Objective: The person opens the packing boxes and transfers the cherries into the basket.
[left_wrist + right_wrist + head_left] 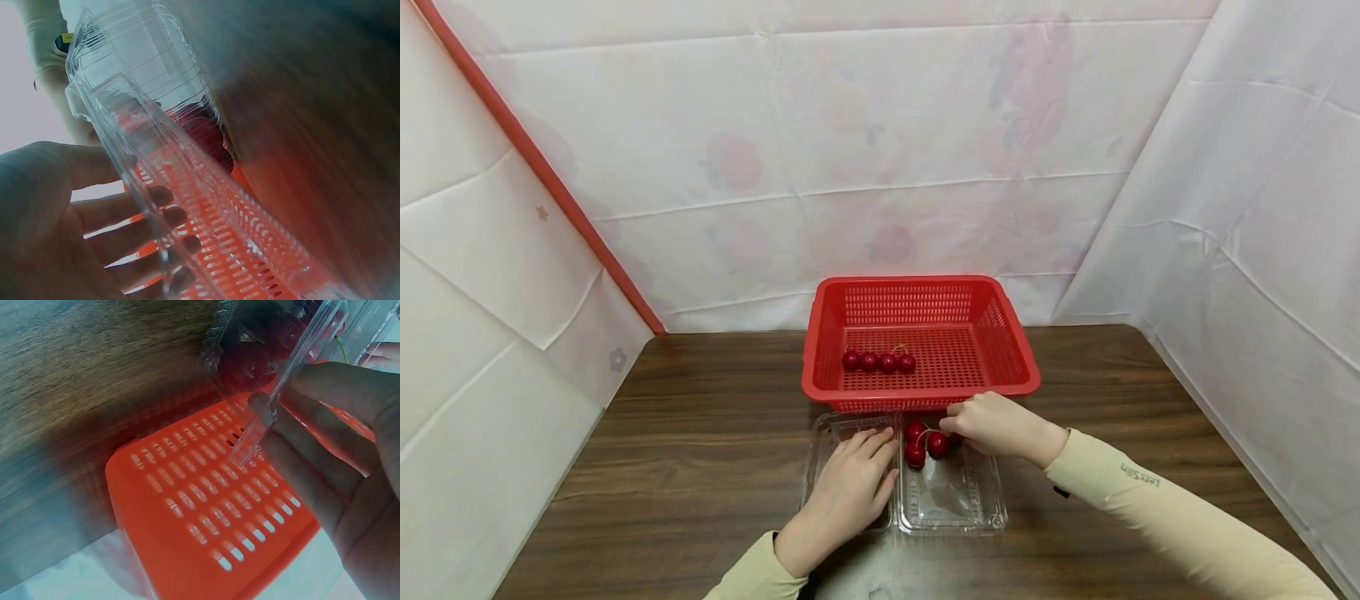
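Observation:
A clear plastic clamshell box lies unfolded on the table, its lid (827,442) at left and its tray (951,500) at right. My left hand (850,479) rests over the lid, with fairly straight, spread fingers (131,215) against the plastic. Several dark red cherries (937,444) with stems sit at the tray's far end. At the tray's far right corner, my right hand (996,425) has its fingers curled at a cherry (956,438), partly hidden by the hand. In the right wrist view, fingertips (259,400) are right at the tray's rim beside the cherries.
A red perforated plastic basket (921,394) stands just behind the box. Several cherries (887,363) line up in a row inside it, toward its left front. The brown wood-grain table (700,433) is bounded by white sheet walls (925,125) at back and sides.

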Tool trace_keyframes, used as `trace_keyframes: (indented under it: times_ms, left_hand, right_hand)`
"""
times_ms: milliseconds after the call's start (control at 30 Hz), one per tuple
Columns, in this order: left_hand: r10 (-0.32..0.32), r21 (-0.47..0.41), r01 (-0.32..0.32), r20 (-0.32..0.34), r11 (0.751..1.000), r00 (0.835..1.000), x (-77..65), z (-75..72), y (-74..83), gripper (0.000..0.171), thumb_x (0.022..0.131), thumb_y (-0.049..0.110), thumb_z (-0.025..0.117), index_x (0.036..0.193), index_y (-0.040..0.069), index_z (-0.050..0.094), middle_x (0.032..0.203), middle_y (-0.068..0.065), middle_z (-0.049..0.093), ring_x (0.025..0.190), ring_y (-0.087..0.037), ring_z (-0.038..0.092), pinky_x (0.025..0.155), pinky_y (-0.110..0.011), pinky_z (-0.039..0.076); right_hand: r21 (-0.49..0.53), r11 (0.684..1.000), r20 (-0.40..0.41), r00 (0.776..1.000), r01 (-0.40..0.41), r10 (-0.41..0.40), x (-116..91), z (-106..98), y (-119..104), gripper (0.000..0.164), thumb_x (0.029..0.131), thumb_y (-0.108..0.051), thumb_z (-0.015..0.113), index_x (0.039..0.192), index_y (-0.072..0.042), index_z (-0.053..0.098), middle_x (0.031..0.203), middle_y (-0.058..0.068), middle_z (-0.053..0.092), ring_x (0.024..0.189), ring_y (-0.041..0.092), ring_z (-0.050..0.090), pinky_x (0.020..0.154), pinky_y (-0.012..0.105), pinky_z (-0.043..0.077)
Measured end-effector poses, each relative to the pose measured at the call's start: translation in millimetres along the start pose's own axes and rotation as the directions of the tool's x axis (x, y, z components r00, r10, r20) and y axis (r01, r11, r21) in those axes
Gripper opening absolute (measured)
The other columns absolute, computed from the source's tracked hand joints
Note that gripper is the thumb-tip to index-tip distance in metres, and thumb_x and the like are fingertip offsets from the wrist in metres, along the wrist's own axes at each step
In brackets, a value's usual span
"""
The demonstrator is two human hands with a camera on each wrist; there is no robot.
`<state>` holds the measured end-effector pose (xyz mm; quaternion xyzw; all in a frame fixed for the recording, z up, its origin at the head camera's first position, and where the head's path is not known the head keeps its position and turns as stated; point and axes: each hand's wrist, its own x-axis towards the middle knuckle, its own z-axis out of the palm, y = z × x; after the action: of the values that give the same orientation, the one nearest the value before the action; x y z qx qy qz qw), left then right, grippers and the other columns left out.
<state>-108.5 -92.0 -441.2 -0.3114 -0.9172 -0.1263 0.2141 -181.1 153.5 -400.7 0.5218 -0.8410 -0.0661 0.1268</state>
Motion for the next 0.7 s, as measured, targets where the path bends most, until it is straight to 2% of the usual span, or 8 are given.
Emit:
trace_keyframes:
  times_ms: [367, 700]
  left_hand:
    - [0.001, 0.005, -0.001, 0.003, 1.0, 1.0, 0.7, 0.6, -0.5, 0.032, 0.085, 0.026, 0.067, 0.111, 0.008, 0.068, 0.12, -0.007, 0.065, 0.109, -0.025, 0.059, 0.086, -0.039, 0.049]
    - [0.001, 0.006, -0.001, 0.014, 1.0, 1.0, -0.8, 1.1, -0.2, 0.032, 0.085, 0.026, 0.066, 0.112, 0.009, 0.068, 0.12, -0.007, 0.065, 0.11, -0.025, 0.059, 0.087, -0.039, 0.049]
  right_hand:
    - [-0.074, 0.997, -0.017, 1.0, -0.019, 0.018, 4.5, 5.2, -1.5, 0.019, 0.076, 0.0, 0.07, 0.075, -0.019, 0.066, 0.068, -0.006, 0.062, 0.058, 0.013, 0.061, 0.051, 0.028, 0.049]
    - [-0.047, 0.998, -0.009, 1.0, -0.029, 0.028, 2.3, 9.6, -4.0, 0.019, 0.076, -0.002, 0.072, 0.08, -0.021, 0.069, 0.075, -0.006, 0.064, 0.065, 0.013, 0.064, 0.055, 0.026, 0.051]
